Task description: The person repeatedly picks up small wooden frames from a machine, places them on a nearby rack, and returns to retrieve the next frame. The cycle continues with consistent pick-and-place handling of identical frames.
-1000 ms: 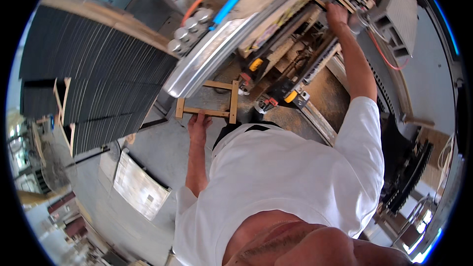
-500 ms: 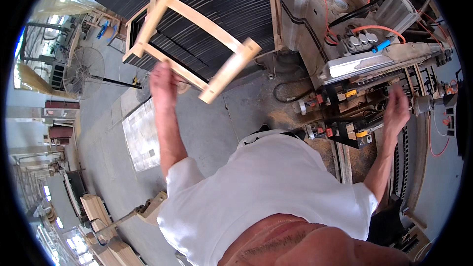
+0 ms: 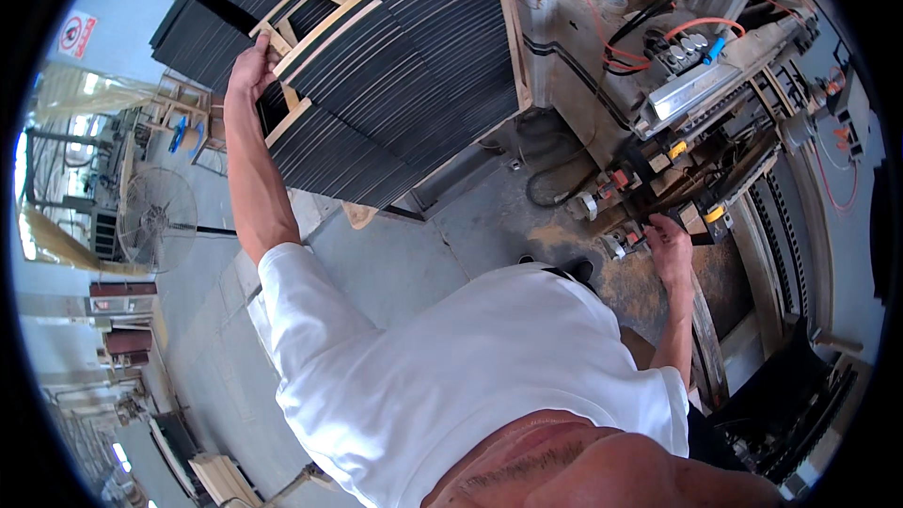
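My left hand (image 3: 252,69) reaches far out to the upper left, with its fingers closed on the end of a light wooden frame (image 3: 329,33). This frame lies on top of a tall stack of black boards (image 3: 404,85), beside other pale wooden pieces. Lower right, my right hand (image 3: 670,246) is at a woodworking machine, its fingers curled by a clamp (image 3: 621,243) with a red part. Whatever those fingers press or hold is too small to make out. A second clamp (image 3: 593,199) sits just beyond it.
The machine's metal beam (image 3: 691,89) with hoses and a blue-handled air tool (image 3: 715,50) rises at the right. A standing fan (image 3: 158,216) is at the left. Sawdust lies on the floor (image 3: 564,235) by the machine. A pillar (image 3: 534,0) stands behind the stack.
My left hand has moved up and away with the wooden frame, from mid-air onto the board stack. My right hand has come down and inward to the near clamp. The view has shifted.
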A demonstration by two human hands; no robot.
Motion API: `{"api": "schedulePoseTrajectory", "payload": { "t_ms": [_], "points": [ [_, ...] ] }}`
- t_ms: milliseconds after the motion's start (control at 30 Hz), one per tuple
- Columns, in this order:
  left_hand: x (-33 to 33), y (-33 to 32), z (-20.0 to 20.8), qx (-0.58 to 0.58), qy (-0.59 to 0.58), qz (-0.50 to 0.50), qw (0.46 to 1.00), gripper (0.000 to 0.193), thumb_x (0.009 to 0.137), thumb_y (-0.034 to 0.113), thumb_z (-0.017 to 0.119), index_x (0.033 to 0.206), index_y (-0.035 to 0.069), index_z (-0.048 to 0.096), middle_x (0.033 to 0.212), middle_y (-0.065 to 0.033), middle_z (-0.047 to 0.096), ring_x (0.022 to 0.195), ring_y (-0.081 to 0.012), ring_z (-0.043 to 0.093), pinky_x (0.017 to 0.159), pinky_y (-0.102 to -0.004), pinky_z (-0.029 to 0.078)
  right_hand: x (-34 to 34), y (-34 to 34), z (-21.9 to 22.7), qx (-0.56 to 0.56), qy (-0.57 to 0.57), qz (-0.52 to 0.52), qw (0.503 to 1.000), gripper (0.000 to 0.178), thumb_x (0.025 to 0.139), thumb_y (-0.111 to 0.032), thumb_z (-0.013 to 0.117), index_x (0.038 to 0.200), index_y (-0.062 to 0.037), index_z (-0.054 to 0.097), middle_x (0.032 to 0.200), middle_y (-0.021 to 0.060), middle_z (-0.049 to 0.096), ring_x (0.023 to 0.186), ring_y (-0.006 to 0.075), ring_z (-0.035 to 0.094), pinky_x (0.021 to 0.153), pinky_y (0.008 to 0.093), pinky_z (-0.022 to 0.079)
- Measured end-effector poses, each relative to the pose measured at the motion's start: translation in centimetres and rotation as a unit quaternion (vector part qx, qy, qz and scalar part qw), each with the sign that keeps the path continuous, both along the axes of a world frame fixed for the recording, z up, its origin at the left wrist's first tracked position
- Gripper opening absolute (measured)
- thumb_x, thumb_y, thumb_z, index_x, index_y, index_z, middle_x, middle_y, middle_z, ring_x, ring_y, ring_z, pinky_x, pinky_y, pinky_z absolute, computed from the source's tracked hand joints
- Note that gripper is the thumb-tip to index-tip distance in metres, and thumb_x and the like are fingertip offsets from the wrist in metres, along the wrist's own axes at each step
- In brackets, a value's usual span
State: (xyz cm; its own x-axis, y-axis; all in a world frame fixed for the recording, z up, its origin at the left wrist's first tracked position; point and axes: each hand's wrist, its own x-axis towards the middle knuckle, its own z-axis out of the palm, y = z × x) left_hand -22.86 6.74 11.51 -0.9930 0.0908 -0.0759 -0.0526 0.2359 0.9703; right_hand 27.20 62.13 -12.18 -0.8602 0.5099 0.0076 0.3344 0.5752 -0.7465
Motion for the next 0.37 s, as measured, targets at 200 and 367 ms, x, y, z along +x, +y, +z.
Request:
{"api": "schedulePoseTrajectory", "payload": {
  "t_ms": [200,367],
  "points": [
    [0.8,2.1,1.3,-0.462,0.145,0.114,0.867,0.056,0.085,0.059,0.058,0.092,0.005,0.069,0.073,-0.0112,0.067,0.066,-0.023,0.066,0.066,-0.0346,0.053,2.4,0.5,-6.5,0.034,-0.067,0.0,0.997,0.029,0.078,-0.016,0.07,0.105,-0.0068,0.068,0.086,0.0148,0.069,0.078,0.0268,0.067,0.069,0.036,0.052],
    [7.9,8.7,3.3,-0.441,0.344,0.106,0.822,0.054,0.084,0.056,0.056,0.111,0.01,0.068,0.101,-0.0177,0.068,0.1,-0.0312,0.064,0.089,-0.039,0.048,1.3,0.3,-10.4,-0.015,-0.092,0.013,0.996,0.037,0.074,-0.02,0.073,0.109,-0.0104,0.068,0.092,0.0147,0.07,0.086,0.0268,0.068,0.076,0.036,0.053]
  ]
}}
